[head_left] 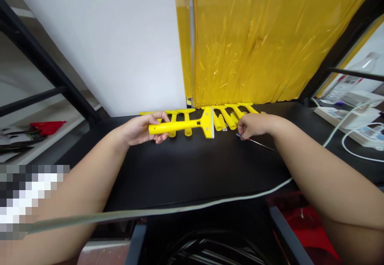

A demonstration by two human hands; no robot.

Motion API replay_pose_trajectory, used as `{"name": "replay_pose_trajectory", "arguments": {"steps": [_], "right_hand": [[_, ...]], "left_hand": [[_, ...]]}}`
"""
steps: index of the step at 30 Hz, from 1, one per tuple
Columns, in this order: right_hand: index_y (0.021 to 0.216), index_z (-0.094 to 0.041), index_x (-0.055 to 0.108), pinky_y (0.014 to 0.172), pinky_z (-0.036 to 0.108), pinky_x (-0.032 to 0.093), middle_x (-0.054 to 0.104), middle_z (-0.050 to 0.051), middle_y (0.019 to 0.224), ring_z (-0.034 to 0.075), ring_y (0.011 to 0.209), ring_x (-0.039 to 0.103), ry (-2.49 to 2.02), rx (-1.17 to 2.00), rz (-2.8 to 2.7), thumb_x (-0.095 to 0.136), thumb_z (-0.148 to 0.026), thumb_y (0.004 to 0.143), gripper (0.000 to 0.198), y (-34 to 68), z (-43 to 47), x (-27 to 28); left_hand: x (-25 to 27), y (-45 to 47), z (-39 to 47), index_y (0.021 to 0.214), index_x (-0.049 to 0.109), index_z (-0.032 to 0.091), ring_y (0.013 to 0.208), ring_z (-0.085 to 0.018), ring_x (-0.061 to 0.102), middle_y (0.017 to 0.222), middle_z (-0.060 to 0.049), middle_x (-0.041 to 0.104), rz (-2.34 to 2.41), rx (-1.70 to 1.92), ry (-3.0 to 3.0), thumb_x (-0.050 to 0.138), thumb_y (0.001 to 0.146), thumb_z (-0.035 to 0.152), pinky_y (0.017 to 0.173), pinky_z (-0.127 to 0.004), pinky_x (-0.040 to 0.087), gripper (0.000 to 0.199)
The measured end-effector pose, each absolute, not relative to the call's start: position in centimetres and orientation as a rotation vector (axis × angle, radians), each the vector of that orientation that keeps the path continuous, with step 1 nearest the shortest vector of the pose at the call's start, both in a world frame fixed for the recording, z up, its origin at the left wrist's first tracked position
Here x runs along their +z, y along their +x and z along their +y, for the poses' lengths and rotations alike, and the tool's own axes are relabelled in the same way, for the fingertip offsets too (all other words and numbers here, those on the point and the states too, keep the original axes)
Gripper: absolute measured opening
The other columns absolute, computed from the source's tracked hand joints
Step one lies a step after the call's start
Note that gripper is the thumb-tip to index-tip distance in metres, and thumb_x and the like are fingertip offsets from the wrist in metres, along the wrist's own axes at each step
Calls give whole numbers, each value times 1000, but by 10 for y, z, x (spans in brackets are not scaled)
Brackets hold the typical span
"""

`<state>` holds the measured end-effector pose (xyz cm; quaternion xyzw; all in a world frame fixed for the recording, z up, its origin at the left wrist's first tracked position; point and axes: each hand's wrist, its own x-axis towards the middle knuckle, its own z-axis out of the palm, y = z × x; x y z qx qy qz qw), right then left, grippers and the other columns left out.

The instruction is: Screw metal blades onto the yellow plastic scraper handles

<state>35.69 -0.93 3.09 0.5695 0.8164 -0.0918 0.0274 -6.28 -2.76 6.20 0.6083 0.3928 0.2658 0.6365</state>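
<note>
My left hand (147, 129) is closed around the handle of a yellow scraper (177, 127). The scraper lies level above the black table, its wide head and pale blade edge pointing right. My right hand (255, 125) is low over the tabletop with the fingers pinched on a screwdriver (261, 144). Its thin metal shaft sticks out to the right, and the fingers cover most of the handle. Behind my left hand lie more yellow scrapers (187, 123). Several others (229, 119) lie side by side along the back edge, just left of my right hand.
A white panel (120, 45) and yellow plastic sheeting (255, 45) rise behind the black table (195, 169). A pale cable (192, 207) crosses in front, below my forearms. At right are white boxes (357, 123), a clear bottle (348, 79) and white cords. Black frame bars (48, 57) stand at left.
</note>
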Motion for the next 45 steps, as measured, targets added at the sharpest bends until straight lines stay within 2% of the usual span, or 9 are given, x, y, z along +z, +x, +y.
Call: {"name": "replay_pose_trajectory", "arguments": {"steps": [7,11,14,19,26,30,33,39,45], "right_hand": [[85,-22,68,70,32,58,75,3,82,21,77,72,1631,-1085,2940,80,-41,77,24,348,-23,43],[89,-22,64,67,32,60,70,2,81,19,73,71,1662,-1459,3202,86,-40,74,32,328,-32,40],[89,-23,62,61,33,61,67,1,82,19,68,69,1723,-1623,3344,90,-43,73,38,319,-34,40],[90,-26,59,60,37,63,64,1,83,19,65,68,1962,-1654,3586,87,-47,76,38,318,-33,49],[93,-24,61,62,35,67,68,0,87,17,64,71,1782,-1832,3626,93,-47,74,44,311,-32,39],[95,-23,63,67,32,68,72,1,87,17,67,75,1482,-2053,3513,95,-45,78,42,300,-34,26],[95,-22,63,66,30,68,73,1,82,17,68,76,1417,-2118,3387,95,-45,79,42,291,-39,20],[95,-20,63,67,30,68,73,1,78,17,68,77,1356,-2181,3298,96,-46,78,45,279,-44,18],[96,-20,61,67,29,68,73,1,81,16,69,77,1383,-2216,3315,95,-45,78,46,275,-42,15]], "left_hand": [[54,-60,-32,91,68,23,47,-19,61,67,-9,74,911,257,1328,66,72,32,42,-26,45,21],[54,-52,-39,93,68,23,42,-15,56,70,-9,76,886,216,1329,64,75,29,36,-22,37,19],[62,-53,-44,95,67,24,46,-16,60,76,-8,78,872,267,1383,65,79,29,41,-24,44,17],[74,-64,-43,99,76,23,70,-19,73,86,-5,77,873,278,1774,81,75,25,66,-29,61,24],[62,-64,-38,129,71,25,79,-17,66,96,-2,69,991,27,2189,78,77,33,68,-25,53,53],[55,-47,-45,116,72,24,72,-17,57,86,0,63,1134,-118,2463,76,82,42,64,-27,44,39],[47,-30,-54,101,71,22,81,-20,62,96,-3,68,1088,-47,2604,75,86,48,71,-30,45,30],[25,-7,-60,127,69,23,109,-23,68,118,-6,72,786,273,2710,68,99,41,94,-33,50,33],[15,-3,-55,121,74,23,112,-22,71,120,-6,77,766,329,2621,70,100,34,100,-33,50,25]]}}
